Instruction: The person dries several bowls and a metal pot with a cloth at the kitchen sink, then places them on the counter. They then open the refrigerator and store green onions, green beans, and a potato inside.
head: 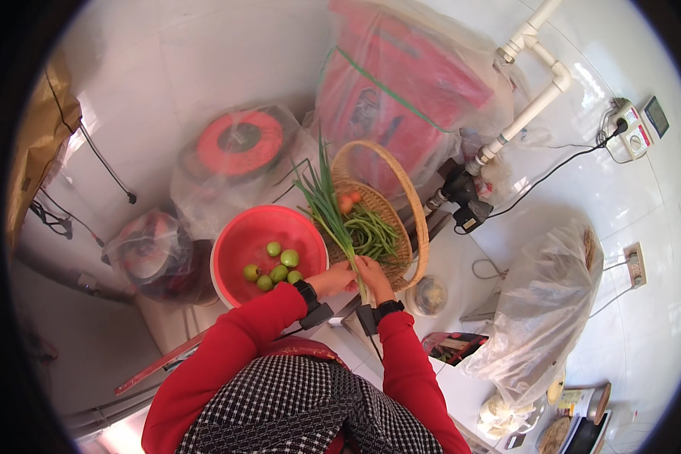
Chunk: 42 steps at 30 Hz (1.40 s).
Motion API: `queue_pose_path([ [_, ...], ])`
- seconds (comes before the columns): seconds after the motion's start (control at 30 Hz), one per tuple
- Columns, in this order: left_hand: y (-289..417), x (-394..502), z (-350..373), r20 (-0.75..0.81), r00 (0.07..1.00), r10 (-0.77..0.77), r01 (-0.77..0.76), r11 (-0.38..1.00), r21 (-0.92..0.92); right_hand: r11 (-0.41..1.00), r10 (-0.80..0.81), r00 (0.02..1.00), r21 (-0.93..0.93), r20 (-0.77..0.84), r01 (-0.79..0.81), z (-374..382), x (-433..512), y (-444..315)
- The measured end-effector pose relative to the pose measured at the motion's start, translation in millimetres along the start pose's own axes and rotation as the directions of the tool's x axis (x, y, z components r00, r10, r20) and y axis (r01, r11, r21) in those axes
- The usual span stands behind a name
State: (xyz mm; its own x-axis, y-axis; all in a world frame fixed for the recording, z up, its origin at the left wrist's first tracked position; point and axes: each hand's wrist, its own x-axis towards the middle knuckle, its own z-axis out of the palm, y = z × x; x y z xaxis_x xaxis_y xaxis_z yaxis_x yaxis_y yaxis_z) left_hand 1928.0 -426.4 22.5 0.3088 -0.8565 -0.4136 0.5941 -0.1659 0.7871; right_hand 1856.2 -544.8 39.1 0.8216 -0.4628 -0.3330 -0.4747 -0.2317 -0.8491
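A bunch of scallions slants up from my hands, its leaves reaching across the rim of a wicker basket. My right hand is closed around the pale stalks. Beside it, my left hand has its fingers curled close to the same stalks; whether it grips them is hidden. Inside the basket lie green beans and some red tomatoes. To the left, a red plastic basin holds several round green fruits.
A glass jar stands right of the basket. Behind are plastic-wrapped red items and a covered round red-rimmed object. A black pump on white pipes and a plastic-covered object occupy the right.
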Motion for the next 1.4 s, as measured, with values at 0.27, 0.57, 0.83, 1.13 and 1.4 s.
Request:
queue_pose_path([
  [0.27,7.1,-49.4,18.0,0.124,0.992,-0.01,-0.028,0.955,0.297,0.911,0.007,0.953,0.391,0.303,-0.131,4.4,-35.7,-2.6],
  [0.57,61.0,-115.7,-12.3,0.194,0.981,0.008,-0.09,0.905,0.416,0.918,-0.225,0.961,0.365,0.16,0.154,4.8,-74.9,-41.7],
  [0.83,57.6,-102.9,-15.3,-0.159,0.912,0.379,-0.395,0.914,-0.088,0.842,-0.533,0.838,-0.031,0.118,0.539,62.2,-79.1,-79.4],
  [1.13,91.7,-161.4,-6.7,-0.304,0.821,0.483,-0.507,0.862,0.0,0.641,-0.767,0.639,0.045,0.052,0.766,85.3,-101.4,-123.1],
  [1.4,127.4,-202.5,-14.3,-0.32,0.574,0.754,-0.677,0.656,0.332,0.457,-0.885,0.443,0.087,0.146,0.885,89.6,-104.0,-166.0],
])
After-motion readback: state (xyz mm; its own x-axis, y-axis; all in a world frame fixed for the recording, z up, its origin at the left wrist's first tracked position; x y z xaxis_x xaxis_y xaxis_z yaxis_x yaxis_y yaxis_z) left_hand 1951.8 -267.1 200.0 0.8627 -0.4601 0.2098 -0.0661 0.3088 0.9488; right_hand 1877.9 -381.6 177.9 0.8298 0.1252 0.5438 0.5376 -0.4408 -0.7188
